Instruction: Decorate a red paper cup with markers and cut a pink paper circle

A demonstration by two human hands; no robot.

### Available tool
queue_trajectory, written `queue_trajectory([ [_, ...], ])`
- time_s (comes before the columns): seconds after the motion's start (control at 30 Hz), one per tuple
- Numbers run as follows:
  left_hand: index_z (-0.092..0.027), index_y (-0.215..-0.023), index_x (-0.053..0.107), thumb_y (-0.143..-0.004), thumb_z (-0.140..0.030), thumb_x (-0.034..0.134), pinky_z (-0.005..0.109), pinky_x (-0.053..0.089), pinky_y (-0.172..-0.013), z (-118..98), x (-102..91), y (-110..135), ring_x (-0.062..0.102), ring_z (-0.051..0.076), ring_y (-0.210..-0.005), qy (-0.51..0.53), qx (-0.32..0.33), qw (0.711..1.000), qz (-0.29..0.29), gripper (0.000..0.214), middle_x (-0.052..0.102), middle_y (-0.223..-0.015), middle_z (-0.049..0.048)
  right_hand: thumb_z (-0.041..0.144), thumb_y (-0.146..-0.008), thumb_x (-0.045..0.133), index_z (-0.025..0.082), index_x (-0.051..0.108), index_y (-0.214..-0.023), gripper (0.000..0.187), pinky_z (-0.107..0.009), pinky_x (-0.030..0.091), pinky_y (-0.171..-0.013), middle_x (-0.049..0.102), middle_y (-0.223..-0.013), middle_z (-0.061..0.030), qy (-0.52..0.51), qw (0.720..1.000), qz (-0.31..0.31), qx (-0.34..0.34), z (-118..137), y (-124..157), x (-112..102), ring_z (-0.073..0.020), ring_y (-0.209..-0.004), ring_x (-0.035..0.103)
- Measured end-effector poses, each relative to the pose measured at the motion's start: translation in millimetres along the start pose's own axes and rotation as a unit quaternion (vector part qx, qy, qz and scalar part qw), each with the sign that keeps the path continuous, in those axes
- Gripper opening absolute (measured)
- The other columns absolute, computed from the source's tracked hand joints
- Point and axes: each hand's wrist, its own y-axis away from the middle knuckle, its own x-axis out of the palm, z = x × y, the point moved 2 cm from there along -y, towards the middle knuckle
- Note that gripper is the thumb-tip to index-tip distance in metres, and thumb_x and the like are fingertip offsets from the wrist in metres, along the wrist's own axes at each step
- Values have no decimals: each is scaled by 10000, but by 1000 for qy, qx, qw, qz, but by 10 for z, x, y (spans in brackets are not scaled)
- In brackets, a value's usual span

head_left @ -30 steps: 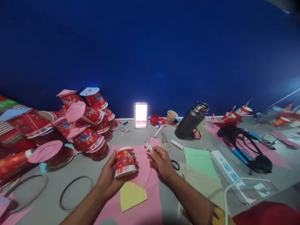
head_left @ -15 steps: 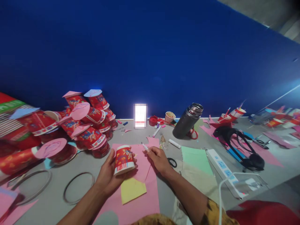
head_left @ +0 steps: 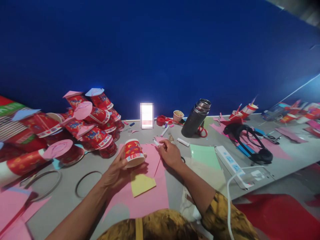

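Note:
My left hand (head_left: 120,168) is closed round a red printed paper cup (head_left: 133,150), its open rim tilted down toward me. Blue and pink strokes mark the cup near the rim. To the right of it, my right hand (head_left: 171,154) pinches a white marker pen (head_left: 156,142), whose tip points left and away, apart from the cup. Beneath both hands lies a pink paper sheet (head_left: 155,200). A yellow sheet of paper (head_left: 143,184) rests on top of that, just under the cup.
Several red cups with paper tops (head_left: 96,136) are piled at the left. A dark thermos (head_left: 196,118), a capped white marker (head_left: 183,142), green paper (head_left: 206,155), a power strip (head_left: 232,166) and a black headset (head_left: 250,143) lie to the right. A bright screen (head_left: 147,115) stands at the blue wall.
The cup has turned in my left hand, showing a different side of its print. My right hand and the marker have shifted slightly right relative to the cup. The camera view has tilted.

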Motion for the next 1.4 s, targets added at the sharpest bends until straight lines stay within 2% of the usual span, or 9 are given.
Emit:
queue_trajectory([
  [0.17,-297,-1445,585,-564,-161,1015,514,713,-793,-104,12,-1,802,442,-1076,-101,29,994,-5,990,782,-1284,156,281,-1002,565,169,726,-1196,276,-283,500,-712,776,-833,-9,-22,1000,-17,-4,-73,-220,-235,-180,-755,712],
  [0.37,-257,-1368,584,-453,-311,1067,389,671,-879,-164,-29,-174,784,327,-1084,-220,80,972,-29,1037,738,-1316,119,218,-939,689,217,757,-1028,112,-292,473,-791,796,-967,-32,57,997,-17,-39,-102,-366,-455,-205,-892,703],
  [0.5,-234,-1278,576,-447,-446,1057,467,658,-897,-103,-72,-243,771,336,-1037,-290,87,951,-60,983,743,-1184,104,142,-914,725,190,759,-932,61,-331,478,-863,788,-1014,-97,115,992,-2,-55,-187,-312,-313,-259,-994,693],
  [0.63,-288,-1267,546,-470,-410,1047,554,633,-995,-35,-59,-257,729,376,-1183,-339,118,929,-91,949,710,-1239,78,137,-949,697,171,769,-1060,136,-395,496,-1003,771,-1147,-151,139,988,-4,-67,-306,-273,-181,-305,-1148,669],
  [0.77,-301,-1305,510,-453,-329,1055,554,632,-1027,9,-35,-241,712,389,-1242,-340,129,928,-85,1012,667,-1358,103,288,-907,818,190,702,-1322,441,-470,496,-1121,722,-1311,-157,69,988,-4,-139,-329,-212,-157,-322,-1250,641],
  [0.9,-304,-1338,504,-412,-338,1084,535,646,-1021,76,-18,-183,692,410,-1287,-274,81,958,-34,1093,657,-1414,121,493,-734,979,263,463,-1618,1049,-534,482,-1191,567,-1591,-168,-88,962,97,-241,-201,-52,-74,-345,-1390,596],
  [1.0,-321,-1372,506,-417,-346,1094,508,697,-900,130,-4,-140,710,421,-1253,-238,31,971,0,1122,663,-1419,125,582,-661,1007,288,339,-1692,1263,-544,458,-1233,489,-1670,-169,-137,941,160,-263,-102,57,15,-365,-1500,515],
  [1.17,-362,-1454,492,-483,-305,1087,458,709,-870,148,-20,-139,641,444,-1372,-229,5,972,50,1141,570,-1574,142,537,-693,998,288,326,-1701,1237,-568,452,-1244,531,-1622,-170,-146,942,172,-249,-87,111,58,-360,-1454,563],
  [1.4,-361,-1570,463,-710,-299,990,542,561,-1169,87,-137,-165,446,436,-1572,-294,58,950,88,1010,389,-1742,156,490,-731,979,318,359,-1684,1150,-578,442,-1253,537,-1619,-145,-97,949,161,-253,-135,86,18,-368,-1494,522],
])
